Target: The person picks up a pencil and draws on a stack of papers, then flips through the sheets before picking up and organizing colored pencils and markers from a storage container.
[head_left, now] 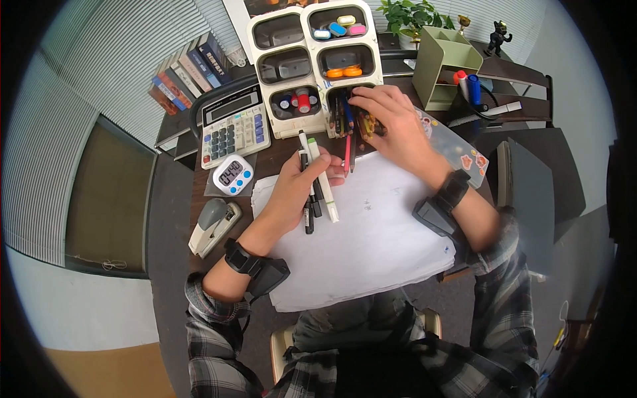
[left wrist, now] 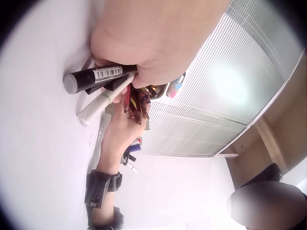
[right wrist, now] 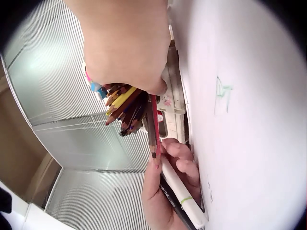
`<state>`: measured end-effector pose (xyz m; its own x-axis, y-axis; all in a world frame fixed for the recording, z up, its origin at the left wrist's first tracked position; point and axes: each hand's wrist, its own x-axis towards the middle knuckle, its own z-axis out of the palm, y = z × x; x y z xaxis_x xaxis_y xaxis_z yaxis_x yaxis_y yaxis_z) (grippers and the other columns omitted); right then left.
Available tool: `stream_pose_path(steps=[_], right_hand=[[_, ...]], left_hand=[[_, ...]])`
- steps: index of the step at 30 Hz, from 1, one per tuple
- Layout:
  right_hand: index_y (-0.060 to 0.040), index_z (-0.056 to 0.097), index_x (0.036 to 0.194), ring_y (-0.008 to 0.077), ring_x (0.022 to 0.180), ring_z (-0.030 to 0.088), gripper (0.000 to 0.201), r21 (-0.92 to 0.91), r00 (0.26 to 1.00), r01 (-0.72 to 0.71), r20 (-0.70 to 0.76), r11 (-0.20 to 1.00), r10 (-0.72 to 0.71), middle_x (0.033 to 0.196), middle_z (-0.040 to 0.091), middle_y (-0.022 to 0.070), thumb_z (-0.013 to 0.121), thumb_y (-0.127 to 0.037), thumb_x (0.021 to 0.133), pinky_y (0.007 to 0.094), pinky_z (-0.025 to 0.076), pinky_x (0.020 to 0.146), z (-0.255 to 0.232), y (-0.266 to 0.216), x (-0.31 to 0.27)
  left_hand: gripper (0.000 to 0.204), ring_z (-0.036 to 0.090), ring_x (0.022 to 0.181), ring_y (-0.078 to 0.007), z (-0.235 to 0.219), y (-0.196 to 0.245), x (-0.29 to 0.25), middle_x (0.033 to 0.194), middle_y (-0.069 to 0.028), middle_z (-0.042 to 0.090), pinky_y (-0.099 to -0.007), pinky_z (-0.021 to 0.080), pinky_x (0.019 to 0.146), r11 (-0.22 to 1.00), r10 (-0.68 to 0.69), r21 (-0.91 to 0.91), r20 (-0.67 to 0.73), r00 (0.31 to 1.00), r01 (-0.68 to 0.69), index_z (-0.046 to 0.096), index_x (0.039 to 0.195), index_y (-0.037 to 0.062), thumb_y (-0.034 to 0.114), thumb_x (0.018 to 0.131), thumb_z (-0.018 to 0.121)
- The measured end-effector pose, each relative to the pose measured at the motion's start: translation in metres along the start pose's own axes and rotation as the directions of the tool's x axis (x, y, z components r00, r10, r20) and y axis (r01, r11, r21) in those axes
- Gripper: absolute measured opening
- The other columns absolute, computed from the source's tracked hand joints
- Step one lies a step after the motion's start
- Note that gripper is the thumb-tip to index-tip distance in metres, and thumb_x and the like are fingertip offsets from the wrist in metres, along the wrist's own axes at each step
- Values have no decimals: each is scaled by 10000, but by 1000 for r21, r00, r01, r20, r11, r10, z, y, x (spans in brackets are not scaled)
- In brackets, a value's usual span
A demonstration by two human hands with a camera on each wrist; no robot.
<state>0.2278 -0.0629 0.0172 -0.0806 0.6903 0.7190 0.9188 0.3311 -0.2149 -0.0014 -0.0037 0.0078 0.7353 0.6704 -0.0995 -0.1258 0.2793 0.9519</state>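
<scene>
My left hand (head_left: 290,189) grips a white marker with green bands (right wrist: 184,191) together with several black pens (left wrist: 103,75) over the paper. The barcode label on one black pen shows in the left wrist view. My right hand (head_left: 401,129) is at the lower right compartment of the white desk organizer (head_left: 298,127), its fingers curled round a bundle of colored pencils (right wrist: 127,108). Below the bundle, a pink pencil (head_left: 347,154) and a dark one stick out towards the left fingertips. Part of the bundle is hidden behind the right hand.
Stacked white paper (head_left: 371,245) lies in front. On the left are a calculator (head_left: 233,136), a timer (head_left: 233,175) and a stapler (head_left: 215,225). Erasers (head_left: 337,29) and red and blue items (head_left: 303,101) occupy other compartments. A green holder (head_left: 441,73) and a pen cup stand right.
</scene>
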Motion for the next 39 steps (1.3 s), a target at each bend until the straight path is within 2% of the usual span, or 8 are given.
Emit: stream_pose_path(steps=[4,7,11,16,25,32,34,39], right_hand=[[-58,638,1211,292,1182,525,547,-18,1000,-5,-13,1000,5,1304,600,64,728,-16,673,414,441,1003,0,1,0],[-62,645,1203,285,1174,522,546,-37,1000,-1,-30,999,0,1296,602,60,735,-26,666,405,436,989,-1,1,1],[-74,655,1199,276,1180,516,546,-111,1000,17,-12,994,-18,1298,601,52,753,-54,662,399,424,975,-3,-2,2],[-85,658,1208,268,1185,516,549,-122,999,41,-3,992,-42,1292,606,47,774,-73,671,399,416,974,0,-3,4],[-81,650,1189,239,1127,561,517,-27,999,32,25,999,-32,1198,651,29,755,-31,686,388,418,930,2,1,3],[-48,614,1197,301,1198,544,509,63,996,85,-10,994,-85,1265,614,93,720,1,701,406,455,988,6,-2,7],[-40,604,1209,316,1223,535,510,100,996,87,-23,991,-85,1284,603,112,717,0,713,419,460,1012,8,-6,8],[-49,592,1240,352,1226,554,516,211,999,42,-8,977,-41,1279,610,131,714,31,745,430,493,1002,15,-8,9]], left_hand=[[261,663,1070,-254,2,-1,1,1212,-195,623,-377,539,997,1000,16,-4,24,1000,-16,516,1148,12,219,1007,590],[262,660,1102,-270,4,3,0,1222,-209,618,-386,539,998,998,-47,-39,86,995,50,506,1160,7,211,1012,579],[253,659,1115,-283,10,7,-1,1231,-219,613,-387,537,1000,998,-43,-40,117,992,48,508,1159,9,206,1015,574],[248,655,1123,-290,17,9,1,1250,-221,610,-401,537,999,996,41,-89,101,994,-32,512,1162,21,213,1018,575],[252,664,1098,-296,17,8,4,1233,-223,616,-395,553,967,997,22,-71,103,994,-15,496,1177,0,204,1035,538],[244,668,1075,-289,16,4,7,1218,-217,617,-388,558,962,995,6,-98,68,998,1,490,1186,-9,174,1030,534],[286,664,1080,-283,14,1,11,1212,-203,614,-381,556,967,991,38,-129,-38,999,-43,475,1244,-29,145,1024,531],[383,658,1086,-268,14,3,11,1215,-194,621,-373,562,965,987,36,-154,-44,998,-42,451,1347,-37,123,1014,549]])
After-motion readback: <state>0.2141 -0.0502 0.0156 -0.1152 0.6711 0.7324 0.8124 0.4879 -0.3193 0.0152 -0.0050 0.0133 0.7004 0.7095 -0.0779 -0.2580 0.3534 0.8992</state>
